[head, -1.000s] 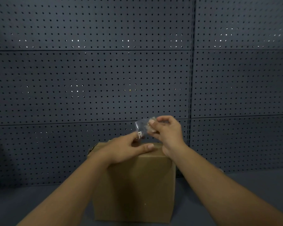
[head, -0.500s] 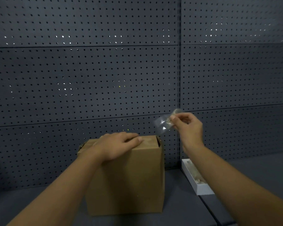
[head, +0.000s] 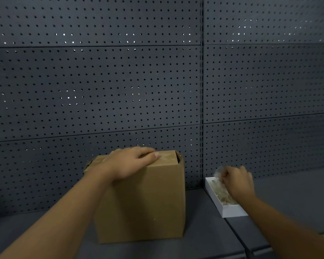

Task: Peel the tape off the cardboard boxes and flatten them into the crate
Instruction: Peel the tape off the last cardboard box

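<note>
**Tape scrap over the tray, box pinned down**

My left hand (head: pixel 128 162) lies flat on top of the cardboard box (head: pixel 144 199), fingers straight and reaching toward its far right top edge, where a flap corner sticks up a bit. The box stands upright on the dark shelf (head: pixel 200 230), close to the pegboard wall (head: pixel 120 81). My right hand (head: pixel 237 182) pinches a crumpled bit of clear tape (head: pixel 218 172) right over the white tray (head: pixel 230 211), which sits just right of the box with a bare strip of shelf between them.
</note>
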